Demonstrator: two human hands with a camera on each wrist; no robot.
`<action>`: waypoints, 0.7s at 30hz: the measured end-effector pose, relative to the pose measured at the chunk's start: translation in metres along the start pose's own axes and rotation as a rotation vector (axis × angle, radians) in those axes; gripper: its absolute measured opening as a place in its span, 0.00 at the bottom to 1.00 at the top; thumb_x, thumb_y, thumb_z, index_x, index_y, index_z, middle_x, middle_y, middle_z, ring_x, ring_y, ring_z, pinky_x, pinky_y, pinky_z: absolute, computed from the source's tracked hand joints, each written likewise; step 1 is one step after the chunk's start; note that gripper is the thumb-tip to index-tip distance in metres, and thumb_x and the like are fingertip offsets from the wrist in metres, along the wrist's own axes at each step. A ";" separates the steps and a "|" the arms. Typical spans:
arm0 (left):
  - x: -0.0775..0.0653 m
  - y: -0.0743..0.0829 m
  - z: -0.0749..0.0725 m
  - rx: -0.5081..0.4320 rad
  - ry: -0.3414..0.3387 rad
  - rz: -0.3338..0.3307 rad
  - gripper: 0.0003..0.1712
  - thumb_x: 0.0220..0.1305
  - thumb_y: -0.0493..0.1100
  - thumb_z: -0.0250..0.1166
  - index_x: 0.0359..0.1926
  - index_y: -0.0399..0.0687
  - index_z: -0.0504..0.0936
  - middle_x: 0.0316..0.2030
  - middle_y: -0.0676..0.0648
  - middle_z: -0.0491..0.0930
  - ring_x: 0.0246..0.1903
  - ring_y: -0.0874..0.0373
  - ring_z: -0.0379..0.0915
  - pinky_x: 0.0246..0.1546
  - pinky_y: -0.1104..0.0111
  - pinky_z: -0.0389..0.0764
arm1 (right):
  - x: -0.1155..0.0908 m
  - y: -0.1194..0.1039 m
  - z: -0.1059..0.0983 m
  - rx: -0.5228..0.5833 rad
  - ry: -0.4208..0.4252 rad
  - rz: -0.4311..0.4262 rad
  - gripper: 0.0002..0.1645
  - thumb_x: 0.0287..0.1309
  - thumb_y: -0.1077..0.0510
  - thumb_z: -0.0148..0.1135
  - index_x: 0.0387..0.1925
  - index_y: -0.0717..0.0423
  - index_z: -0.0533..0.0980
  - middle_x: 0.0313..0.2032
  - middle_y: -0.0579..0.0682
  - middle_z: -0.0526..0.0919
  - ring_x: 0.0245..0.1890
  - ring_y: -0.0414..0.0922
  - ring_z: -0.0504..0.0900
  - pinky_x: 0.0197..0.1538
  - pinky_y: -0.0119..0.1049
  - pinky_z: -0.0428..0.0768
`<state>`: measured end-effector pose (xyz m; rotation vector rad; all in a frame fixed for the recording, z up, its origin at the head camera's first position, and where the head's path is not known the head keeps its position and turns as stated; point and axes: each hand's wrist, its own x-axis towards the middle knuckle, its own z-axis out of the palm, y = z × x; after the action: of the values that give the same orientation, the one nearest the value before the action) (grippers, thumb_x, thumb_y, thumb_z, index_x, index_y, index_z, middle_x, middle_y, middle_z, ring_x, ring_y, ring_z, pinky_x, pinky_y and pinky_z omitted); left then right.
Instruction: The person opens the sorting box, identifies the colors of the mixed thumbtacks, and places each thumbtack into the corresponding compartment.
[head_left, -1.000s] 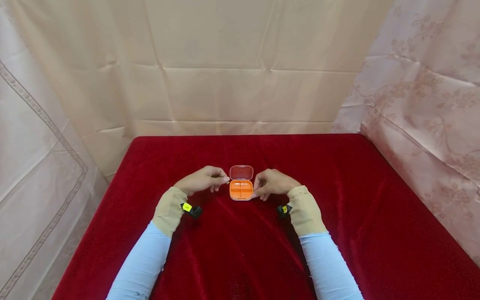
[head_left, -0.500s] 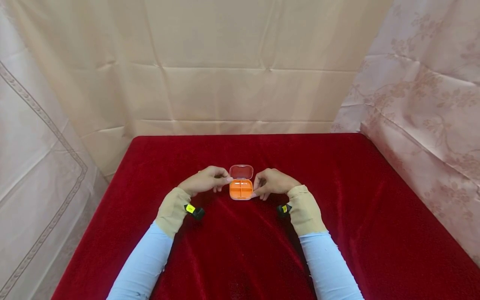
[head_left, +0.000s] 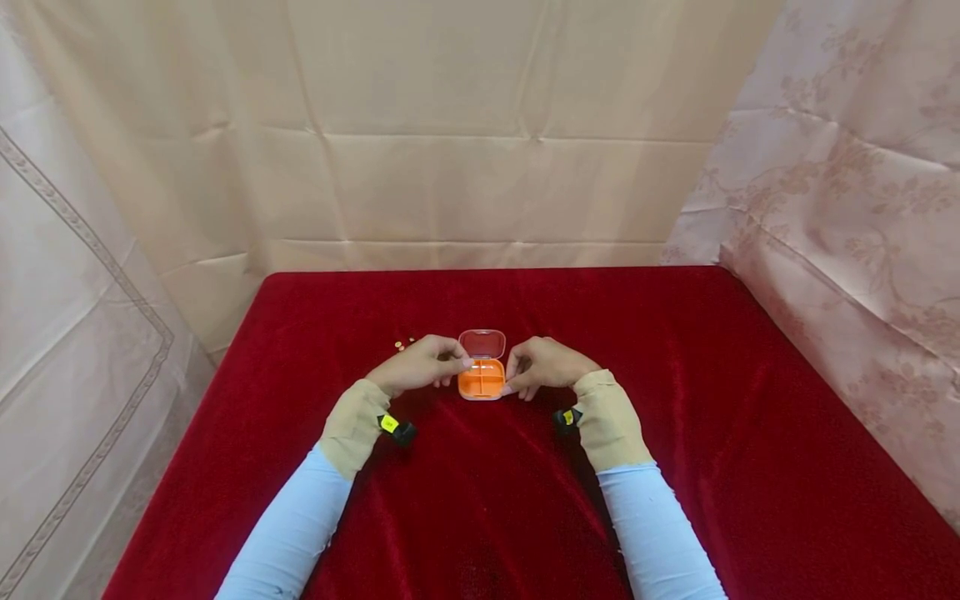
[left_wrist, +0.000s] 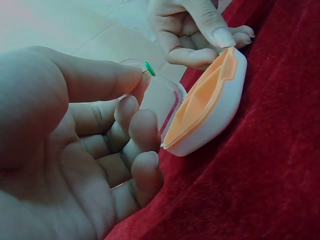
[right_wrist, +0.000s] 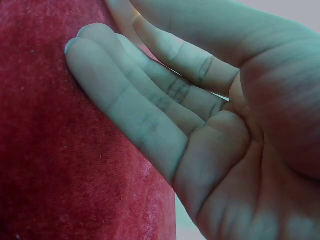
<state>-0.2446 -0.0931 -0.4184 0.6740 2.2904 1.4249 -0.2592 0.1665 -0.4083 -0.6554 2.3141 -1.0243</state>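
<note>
A small orange pill box with a white outer shell and divided compartments sits on the red cloth, its clear lid raised at the back. My left hand is over the box's left side, pinching a green-headed thumbtack between thumb and forefinger. In the left wrist view its other fingers are loosely bent. At the box's right side, my right hand holds the edge, its thumb on the front right corner. The right wrist view shows mostly that hand's fingers, and the box is hidden there.
Several tiny pale and gold pieces, perhaps more thumbtacks, lie on the cloth behind my left hand. The red velvet table spreads all round. Beige curtains hang behind it and patterned ones at the sides.
My left hand has moved right, from beside the pill box to over its left compartments, uncovering the tiny pieces on the cloth. The right hand has stayed at the box.
</note>
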 end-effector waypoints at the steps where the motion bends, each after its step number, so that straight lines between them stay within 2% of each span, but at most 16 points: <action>1: 0.000 0.000 0.001 0.000 0.001 0.001 0.14 0.70 0.45 0.61 0.42 0.36 0.80 0.30 0.36 0.74 0.27 0.53 0.69 0.27 0.66 0.72 | 0.000 0.000 0.000 0.001 0.001 0.001 0.11 0.52 0.61 0.72 0.32 0.62 0.77 0.28 0.54 0.83 0.27 0.48 0.84 0.33 0.39 0.82; 5: 0.001 0.001 0.004 0.002 0.009 -0.001 0.14 0.69 0.46 0.61 0.41 0.37 0.81 0.28 0.39 0.74 0.26 0.53 0.69 0.26 0.66 0.71 | 0.001 0.001 0.000 -0.006 0.000 0.004 0.11 0.52 0.60 0.72 0.33 0.61 0.77 0.28 0.54 0.83 0.27 0.48 0.84 0.33 0.39 0.82; 12: 0.005 0.002 0.010 0.029 0.043 -0.006 0.15 0.69 0.48 0.62 0.42 0.38 0.82 0.31 0.40 0.76 0.26 0.54 0.70 0.27 0.68 0.73 | 0.001 0.001 0.000 -0.005 0.001 0.012 0.11 0.53 0.60 0.72 0.32 0.61 0.78 0.29 0.53 0.83 0.27 0.48 0.84 0.33 0.39 0.82; 21: 0.006 0.003 0.017 0.036 0.087 -0.041 0.09 0.66 0.45 0.64 0.38 0.44 0.83 0.30 0.42 0.77 0.24 0.57 0.69 0.25 0.69 0.72 | 0.000 0.000 0.000 0.013 -0.003 0.006 0.12 0.52 0.60 0.72 0.32 0.62 0.77 0.28 0.55 0.83 0.27 0.49 0.84 0.33 0.40 0.82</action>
<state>-0.2403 -0.0761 -0.4235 0.5829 2.3875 1.4243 -0.2588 0.1665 -0.4079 -0.6440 2.3030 -1.0343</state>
